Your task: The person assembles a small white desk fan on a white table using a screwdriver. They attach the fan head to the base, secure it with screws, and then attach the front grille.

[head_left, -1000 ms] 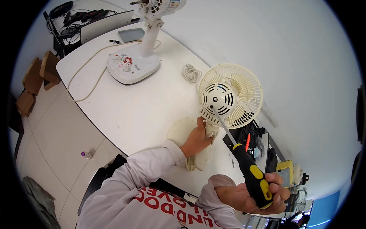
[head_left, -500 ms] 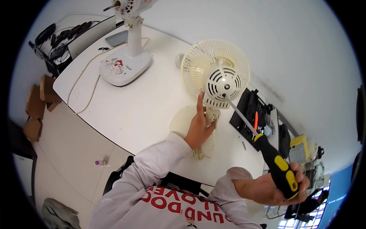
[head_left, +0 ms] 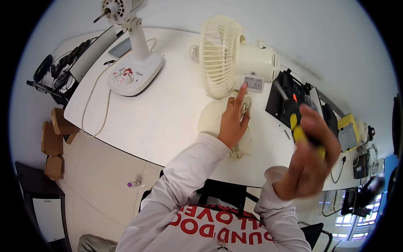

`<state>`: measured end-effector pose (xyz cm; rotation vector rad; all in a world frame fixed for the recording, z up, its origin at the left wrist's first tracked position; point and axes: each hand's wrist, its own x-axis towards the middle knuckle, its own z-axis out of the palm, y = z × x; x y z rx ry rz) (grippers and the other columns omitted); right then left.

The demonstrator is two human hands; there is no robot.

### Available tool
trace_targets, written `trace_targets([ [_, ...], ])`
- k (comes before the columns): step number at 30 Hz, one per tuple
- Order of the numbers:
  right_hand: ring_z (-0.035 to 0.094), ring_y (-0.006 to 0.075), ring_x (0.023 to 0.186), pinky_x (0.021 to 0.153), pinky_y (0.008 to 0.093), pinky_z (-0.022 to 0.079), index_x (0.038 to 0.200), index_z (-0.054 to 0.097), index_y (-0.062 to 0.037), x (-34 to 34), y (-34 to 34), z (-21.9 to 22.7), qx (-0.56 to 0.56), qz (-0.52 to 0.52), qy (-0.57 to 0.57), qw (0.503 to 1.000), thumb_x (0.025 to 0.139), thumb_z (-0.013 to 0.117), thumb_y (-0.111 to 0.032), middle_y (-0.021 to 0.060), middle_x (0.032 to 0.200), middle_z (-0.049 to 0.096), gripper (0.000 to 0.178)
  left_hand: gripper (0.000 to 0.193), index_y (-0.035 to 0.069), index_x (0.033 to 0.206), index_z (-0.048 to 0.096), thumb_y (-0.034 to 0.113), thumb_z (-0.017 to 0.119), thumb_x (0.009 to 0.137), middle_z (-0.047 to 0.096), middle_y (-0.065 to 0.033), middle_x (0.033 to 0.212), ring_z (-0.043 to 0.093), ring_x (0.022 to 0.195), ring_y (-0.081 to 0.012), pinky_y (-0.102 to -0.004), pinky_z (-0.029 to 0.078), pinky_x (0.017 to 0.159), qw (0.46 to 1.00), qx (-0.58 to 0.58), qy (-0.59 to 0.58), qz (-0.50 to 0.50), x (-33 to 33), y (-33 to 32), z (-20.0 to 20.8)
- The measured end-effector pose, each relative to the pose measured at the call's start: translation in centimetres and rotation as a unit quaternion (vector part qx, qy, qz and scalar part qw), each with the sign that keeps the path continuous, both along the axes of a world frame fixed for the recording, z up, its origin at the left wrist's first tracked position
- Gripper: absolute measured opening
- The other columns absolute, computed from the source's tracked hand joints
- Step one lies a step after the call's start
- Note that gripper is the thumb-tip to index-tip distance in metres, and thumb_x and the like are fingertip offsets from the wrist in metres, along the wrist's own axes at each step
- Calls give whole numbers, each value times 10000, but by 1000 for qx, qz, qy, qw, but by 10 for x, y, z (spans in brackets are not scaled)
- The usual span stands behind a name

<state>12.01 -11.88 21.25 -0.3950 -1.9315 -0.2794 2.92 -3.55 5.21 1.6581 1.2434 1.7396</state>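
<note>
A cream desk fan [head_left: 254, 61] stands on the table, its grille turned to the left and its motor housing to the right. My left hand [head_left: 233, 124] is closed round the fan's neck above the round base [head_left: 208, 119], the index finger stretched up toward the pale label on the housing. In my right hand [head_left: 315, 159], smeared by motion, is a black and yellow screwdriver [head_left: 291, 110]. Its shaft points up and left, with the tip just below the rear of the housing; whether they touch I cannot tell.
Behind the screwdriver lies an open black tool case [head_left: 273, 98]. A second white fan [head_left: 140, 73], without its grille, stands at the left with its cord [head_left: 86, 103] looped over the table. Cardboard boxes [head_left: 52, 145] and a small bottle [head_left: 133, 184] are on the floor.
The fan's head has swung from showing its slotted back to showing its side. The screwdriver's tip has left the hole in that back, and my right hand has moved up.
</note>
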Motion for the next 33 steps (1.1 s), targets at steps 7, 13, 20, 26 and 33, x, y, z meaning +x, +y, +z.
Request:
trace_targets([
  [7,591,321,870,756,393,520,1043,475,-26,30,30,-38,32,-12,162,986,921,450,-244,180,1042,486,251,783,90,1408,74,-52,528,786,405,-202,1273,497,1056,-308,-320,415,873,999,10,-34,9,0,3,3],
  [13,589,331,880,803,461,516,1171,400,-100,64,33,-25,36,12,237,971,912,431,-330,169,1100,480,348,870,97,1406,-60,-46,536,788,414,-212,1269,514,1021,-280,-314,421,862,999,11,-26,30,1,5,0],
  [20,556,309,979,898,538,454,1159,431,-186,86,29,2,100,15,317,943,888,451,-363,73,1121,510,324,955,105,1387,-150,-38,567,773,546,-159,1064,564,894,-221,-303,447,797,995,-48,-90,-16,-7,2,2],
  [26,474,247,1068,1003,486,366,1151,429,-66,79,27,-3,102,79,415,901,887,450,-394,61,1127,463,421,1001,120,1365,-216,-51,567,765,520,-158,1117,558,945,-209,-305,461,802,995,-49,-53,-66,-19,7,-6],
  [33,447,241,1102,1053,448,308,1184,426,-35,78,31,-19,96,173,415,888,912,396,-391,115,1114,465,450,1047,72,1313,-301,-5,592,773,500,-164,1133,568,840,-198,-278,455,725,986,-24,-29,-160,-34,12,-10],
])
